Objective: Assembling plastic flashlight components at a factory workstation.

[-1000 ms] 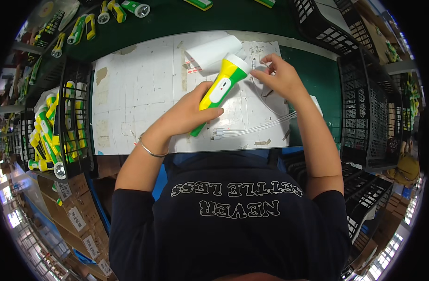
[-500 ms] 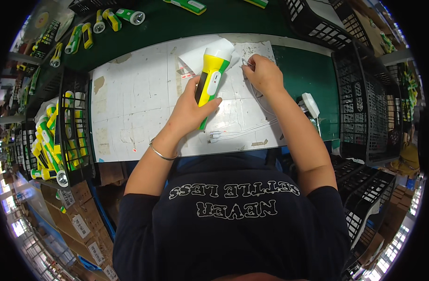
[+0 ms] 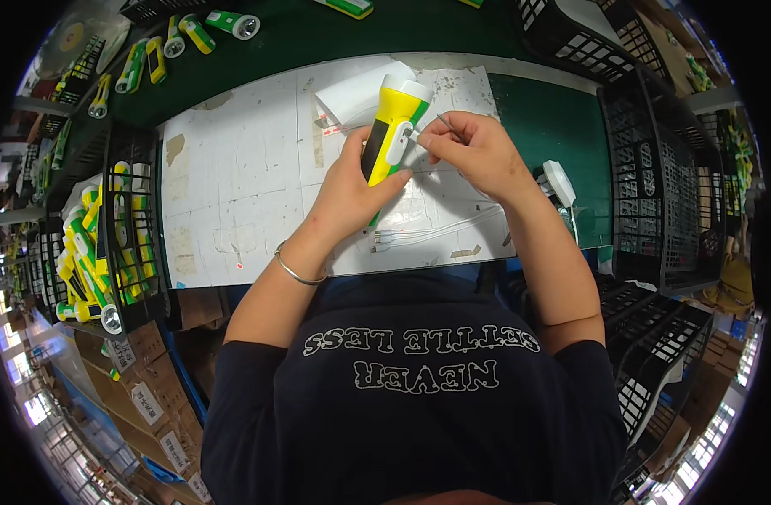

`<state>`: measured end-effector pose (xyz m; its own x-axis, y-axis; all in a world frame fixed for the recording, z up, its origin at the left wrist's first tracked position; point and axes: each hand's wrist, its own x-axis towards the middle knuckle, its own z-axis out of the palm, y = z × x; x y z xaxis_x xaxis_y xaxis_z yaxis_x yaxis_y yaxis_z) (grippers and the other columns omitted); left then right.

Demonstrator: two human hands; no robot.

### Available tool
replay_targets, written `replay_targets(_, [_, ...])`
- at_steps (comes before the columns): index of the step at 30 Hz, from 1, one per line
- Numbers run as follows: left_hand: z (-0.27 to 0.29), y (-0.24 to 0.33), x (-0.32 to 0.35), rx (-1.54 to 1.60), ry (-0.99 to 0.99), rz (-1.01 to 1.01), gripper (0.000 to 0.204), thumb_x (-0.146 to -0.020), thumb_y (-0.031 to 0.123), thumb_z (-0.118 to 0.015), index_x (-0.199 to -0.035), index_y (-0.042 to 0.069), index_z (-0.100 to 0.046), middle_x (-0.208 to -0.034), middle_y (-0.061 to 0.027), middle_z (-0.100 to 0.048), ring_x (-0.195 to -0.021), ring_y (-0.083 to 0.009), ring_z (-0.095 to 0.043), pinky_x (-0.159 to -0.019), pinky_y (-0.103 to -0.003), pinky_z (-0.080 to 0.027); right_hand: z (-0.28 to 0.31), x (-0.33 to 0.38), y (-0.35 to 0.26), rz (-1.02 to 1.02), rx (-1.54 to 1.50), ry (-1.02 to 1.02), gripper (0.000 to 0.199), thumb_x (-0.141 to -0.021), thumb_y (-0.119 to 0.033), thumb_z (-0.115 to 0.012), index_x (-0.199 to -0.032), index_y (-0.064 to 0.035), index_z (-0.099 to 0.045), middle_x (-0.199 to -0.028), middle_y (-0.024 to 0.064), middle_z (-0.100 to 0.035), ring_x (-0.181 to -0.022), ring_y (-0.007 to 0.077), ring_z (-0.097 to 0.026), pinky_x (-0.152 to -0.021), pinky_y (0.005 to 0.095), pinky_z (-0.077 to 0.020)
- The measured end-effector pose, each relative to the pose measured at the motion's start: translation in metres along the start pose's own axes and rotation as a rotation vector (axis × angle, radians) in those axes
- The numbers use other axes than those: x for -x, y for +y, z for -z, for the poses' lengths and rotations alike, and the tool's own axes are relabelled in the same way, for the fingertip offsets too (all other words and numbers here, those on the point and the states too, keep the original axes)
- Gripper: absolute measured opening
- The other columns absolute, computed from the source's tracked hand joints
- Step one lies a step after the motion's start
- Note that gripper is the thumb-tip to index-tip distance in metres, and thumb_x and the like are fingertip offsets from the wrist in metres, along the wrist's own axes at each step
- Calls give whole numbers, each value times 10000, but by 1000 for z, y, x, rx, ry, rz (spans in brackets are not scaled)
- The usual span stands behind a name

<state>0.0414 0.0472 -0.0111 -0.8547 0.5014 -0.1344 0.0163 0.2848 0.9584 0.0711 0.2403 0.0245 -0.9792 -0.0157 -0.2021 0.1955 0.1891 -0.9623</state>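
My left hand (image 3: 352, 192) is wrapped round the barrel of a yellow, green and white flashlight (image 3: 386, 156), with its white head tilted up and away to the right. A white panel with a small port faces right. My right hand (image 3: 480, 158) pinches the end of a thin white charging cable (image 3: 413, 136) against that panel; whether the plug sits inside the port I cannot tell. Several more white charging cables (image 3: 436, 234) lie on the bench below, their plugs pointing left.
A white power adapter (image 3: 559, 183) stands at right on the green surface. A curled white sheet (image 3: 360, 94) lies beyond the flashlight. At left is a black crate (image 3: 135, 295) full of flashlights; at right, another black crate (image 3: 655, 194). Flashlights (image 3: 194, 35) line the far bench.
My right hand has come nearer and left with the cable end, up to the flashlight's panel. The flashlight has shifted slightly right in my left hand.
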Motion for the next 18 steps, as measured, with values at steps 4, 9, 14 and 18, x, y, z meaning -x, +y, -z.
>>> replay_targets(4, [-3, 4, 1, -291, 161, -149, 600, -718, 199, -708, -1211, 50, -401, -1059, -166, -553, -939, -303, -579, -788, -357, -476, -1, -1, 4, -1, 6, 30, 227, -791, -206, -655, -835, 15, -626, -700, 34, -615, -654, 75, -577, -623, 203, -449])
replay_targets(9, [-6, 6, 3, -576, 339, -369, 592, -715, 176, -717, -1205, 41, -414, -1100, -144, -527, -953, -317, -565, -756, -372, -489, -8, -3, 10, -35, -106, 44, 186, -797, -177, -650, -841, 3, -635, -698, 14, -600, -650, 61, -522, -629, 194, -401])
replay_targets(14, [-2, 5, 1, -567, 326, -346, 567, -716, 159, -696, -1206, 84, -420, -1040, -154, -530, -900, -342, -568, -717, -394, -488, -12, -3, 15, -31, -158, 77, 181, -798, -180, -650, -832, -3, -636, -701, 14, -603, -652, 66, -523, -625, 204, -404])
replay_targets(18, [18, -14, -8, -371, 300, -211, 568, -766, 189, -673, -1226, 13, -392, -1038, -153, -556, -872, -260, -593, -761, -329, -476, 4, 4, 27, -20, 115, -27, 282, -783, -269, -657, -846, 6, -638, -738, 61, -638, -688, 106, -585, -634, 243, -452])
